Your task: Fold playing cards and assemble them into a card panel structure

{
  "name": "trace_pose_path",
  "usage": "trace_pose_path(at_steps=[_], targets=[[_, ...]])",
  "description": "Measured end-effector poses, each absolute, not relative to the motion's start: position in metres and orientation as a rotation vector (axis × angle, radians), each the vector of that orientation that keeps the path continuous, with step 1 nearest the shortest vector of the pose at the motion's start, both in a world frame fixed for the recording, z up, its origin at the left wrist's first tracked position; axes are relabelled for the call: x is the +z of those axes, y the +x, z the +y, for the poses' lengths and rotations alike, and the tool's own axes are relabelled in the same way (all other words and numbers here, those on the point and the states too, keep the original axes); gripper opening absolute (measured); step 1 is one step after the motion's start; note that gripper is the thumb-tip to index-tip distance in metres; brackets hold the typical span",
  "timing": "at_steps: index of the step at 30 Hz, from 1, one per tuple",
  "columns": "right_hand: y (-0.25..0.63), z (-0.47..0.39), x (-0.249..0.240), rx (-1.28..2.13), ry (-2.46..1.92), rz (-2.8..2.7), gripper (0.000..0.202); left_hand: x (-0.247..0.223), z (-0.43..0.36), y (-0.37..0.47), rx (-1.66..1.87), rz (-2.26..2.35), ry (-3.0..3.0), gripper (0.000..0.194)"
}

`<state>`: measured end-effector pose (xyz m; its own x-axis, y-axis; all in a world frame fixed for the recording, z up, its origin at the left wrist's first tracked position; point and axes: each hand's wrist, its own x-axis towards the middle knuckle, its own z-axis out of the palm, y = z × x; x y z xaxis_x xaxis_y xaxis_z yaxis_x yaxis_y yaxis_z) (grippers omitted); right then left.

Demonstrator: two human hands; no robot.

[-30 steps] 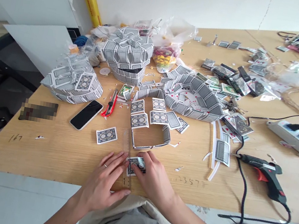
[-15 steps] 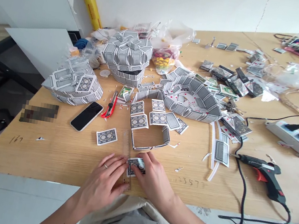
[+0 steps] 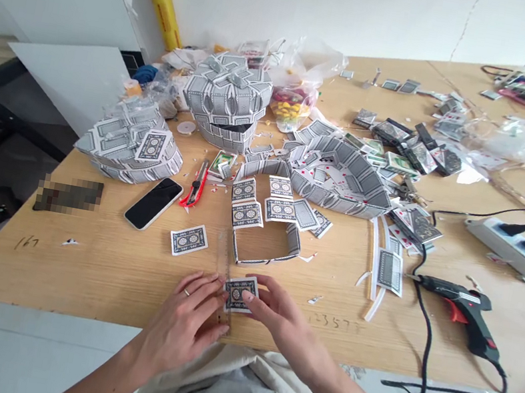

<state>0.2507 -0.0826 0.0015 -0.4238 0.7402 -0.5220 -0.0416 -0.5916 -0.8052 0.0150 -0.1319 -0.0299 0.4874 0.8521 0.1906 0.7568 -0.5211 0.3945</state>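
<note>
My left hand [image 3: 189,309] holds a clear ruler [image 3: 222,254] down on the table, its fingertips and thumb pressed along it. Against the ruler's right side lies a playing card [image 3: 239,293], blue patterned back up. My right hand [image 3: 277,311] grips this card at its right side, thumb on top and fingers at the far edge. Just beyond is a low open frame [image 3: 261,261] made of cards, with patterned cards folded over its far half. Another playing card [image 3: 188,240] lies to the left, near a red box cutter [image 3: 195,184].
A phone [image 3: 153,203] and card-covered boxes [image 3: 132,143] stand on the left. Behind the frame sits an open card tray [image 3: 340,186]. At right are white strips [image 3: 376,271], a glue gun [image 3: 460,302] with its cable, and a power strip [image 3: 518,245]. A plastic bag [image 3: 296,87] stands at the back.
My right hand has shifted slightly to the right and its fingers have loosened, so more of the card shows. My left hand stays on the ruler. The view has tilted a little.
</note>
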Motion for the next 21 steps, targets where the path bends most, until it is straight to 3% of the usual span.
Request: trace_pose_path(at_steps=[5,11,21], targets=[[0.241,-0.099,0.001,2.065,-1.261,-0.852,0.074,-0.031,-0.133,0.015,0.544,1.353,2.471,0.036],[0.238,-0.11,0.003,2.02,-1.246,-1.1,0.065,-0.028,-0.131,0.015,0.531,1.308,2.397,0.046],[0.25,-0.12,-0.002,2.126,-1.264,-0.908,0.08,-0.035,-0.133,0.011,0.556,1.331,2.47,0.043]])
